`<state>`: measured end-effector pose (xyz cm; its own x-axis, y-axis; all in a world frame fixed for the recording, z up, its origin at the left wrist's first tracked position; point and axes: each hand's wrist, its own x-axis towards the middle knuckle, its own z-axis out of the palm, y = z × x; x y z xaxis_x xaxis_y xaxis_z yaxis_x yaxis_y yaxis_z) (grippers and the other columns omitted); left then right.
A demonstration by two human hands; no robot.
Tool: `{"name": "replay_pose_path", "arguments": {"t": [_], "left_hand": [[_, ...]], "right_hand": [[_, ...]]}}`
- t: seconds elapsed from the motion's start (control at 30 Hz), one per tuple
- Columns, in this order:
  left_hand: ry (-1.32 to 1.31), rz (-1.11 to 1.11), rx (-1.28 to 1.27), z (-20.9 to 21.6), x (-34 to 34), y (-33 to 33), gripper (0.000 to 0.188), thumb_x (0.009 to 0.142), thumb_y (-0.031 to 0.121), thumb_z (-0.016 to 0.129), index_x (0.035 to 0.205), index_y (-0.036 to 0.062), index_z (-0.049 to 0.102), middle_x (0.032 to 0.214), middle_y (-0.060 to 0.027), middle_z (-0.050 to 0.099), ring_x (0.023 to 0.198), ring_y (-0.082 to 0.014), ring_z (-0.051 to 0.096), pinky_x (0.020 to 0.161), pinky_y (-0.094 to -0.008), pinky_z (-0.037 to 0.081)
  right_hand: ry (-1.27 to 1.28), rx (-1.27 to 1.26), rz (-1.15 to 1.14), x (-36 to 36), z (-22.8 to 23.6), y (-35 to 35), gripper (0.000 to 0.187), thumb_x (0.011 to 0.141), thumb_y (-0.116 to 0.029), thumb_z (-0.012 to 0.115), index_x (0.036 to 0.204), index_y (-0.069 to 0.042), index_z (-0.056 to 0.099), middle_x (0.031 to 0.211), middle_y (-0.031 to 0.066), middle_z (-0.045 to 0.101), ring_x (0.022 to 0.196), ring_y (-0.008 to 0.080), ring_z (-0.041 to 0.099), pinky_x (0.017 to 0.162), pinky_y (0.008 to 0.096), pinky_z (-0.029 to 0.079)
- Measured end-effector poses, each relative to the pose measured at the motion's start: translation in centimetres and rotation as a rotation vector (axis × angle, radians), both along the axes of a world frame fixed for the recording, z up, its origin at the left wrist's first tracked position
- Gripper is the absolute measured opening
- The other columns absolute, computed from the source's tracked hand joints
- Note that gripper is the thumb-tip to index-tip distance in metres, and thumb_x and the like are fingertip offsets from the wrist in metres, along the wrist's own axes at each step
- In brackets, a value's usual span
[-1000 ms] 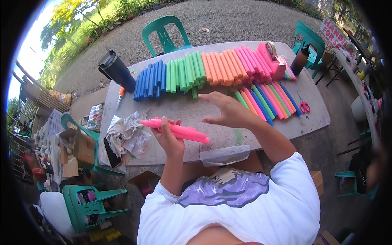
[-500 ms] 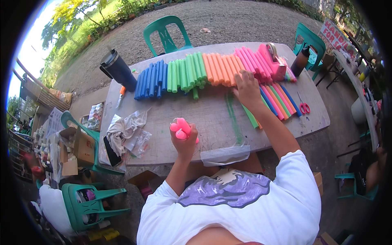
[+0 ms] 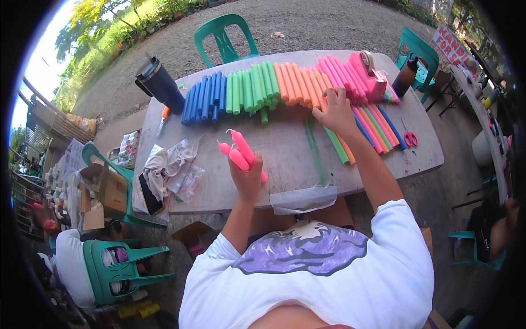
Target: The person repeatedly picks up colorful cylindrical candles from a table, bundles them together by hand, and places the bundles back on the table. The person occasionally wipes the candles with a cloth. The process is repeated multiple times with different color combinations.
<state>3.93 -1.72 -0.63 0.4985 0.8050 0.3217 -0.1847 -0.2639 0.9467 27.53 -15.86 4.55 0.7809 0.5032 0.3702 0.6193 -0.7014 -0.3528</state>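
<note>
Our left hand (image 3: pixel 247 178), in the head view, is wrapped round a few pink candles (image 3: pixel 241 157) above the counter (image 3: pixel 282 151), low enough, we judge, to keep their wick ends clear. Our right hand (image 3: pixel 338 116), fingers bent, is at the near ends of the orange candles (image 3: pixel 297 85), and we cannot tell whether it grips any. We see those, the green candles (image 3: pixel 255 86) and the blue candles (image 3: pixel 205 98) laid side by side in colour blocks, presumably so each shade is easy to find.
</note>
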Motion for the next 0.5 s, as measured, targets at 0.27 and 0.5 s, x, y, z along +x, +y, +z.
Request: {"name": "replay_pose_path", "arguments": {"t": [0.27, 0.5], "left_hand": [[-0.14, -0.26, -0.041, 0.5, -0.2, -0.1, 0.034, 0.088, 0.006, 0.065, 0.116, 0.0024, 0.047, 0.11, -0.0104, 0.061, 0.079, -0.0107, 0.057, 0.073, -0.0259, 0.048], [-0.261, -0.297, -0.158, 1.0, 0.1, -0.2, 0.042, 0.091, 0.007, 0.06, 0.127, 0.0025, 0.04, 0.119, -0.0135, 0.057, 0.098, -0.0184, 0.061, 0.081, -0.0291, 0.051]], "right_hand": [[0.415, 0.007, -0.03, 3.9, 1.3, -0.3, 0.073, 0.066, -0.025, 0.073, 0.122, 0.0, 0.034, 0.116, 0.0279, 0.05, 0.105, 0.0411, 0.058, 0.088, 0.0442, 0.048], [0.759, 0.578, 0.061, -1.0, 3.8, -3.7, 0.076, 0.072, -0.011, 0.068, 0.136, 0.0, 0.029, 0.111, 0.015, 0.056, 0.085, 0.0204, 0.061, 0.067, 0.0304, 0.051]]}}
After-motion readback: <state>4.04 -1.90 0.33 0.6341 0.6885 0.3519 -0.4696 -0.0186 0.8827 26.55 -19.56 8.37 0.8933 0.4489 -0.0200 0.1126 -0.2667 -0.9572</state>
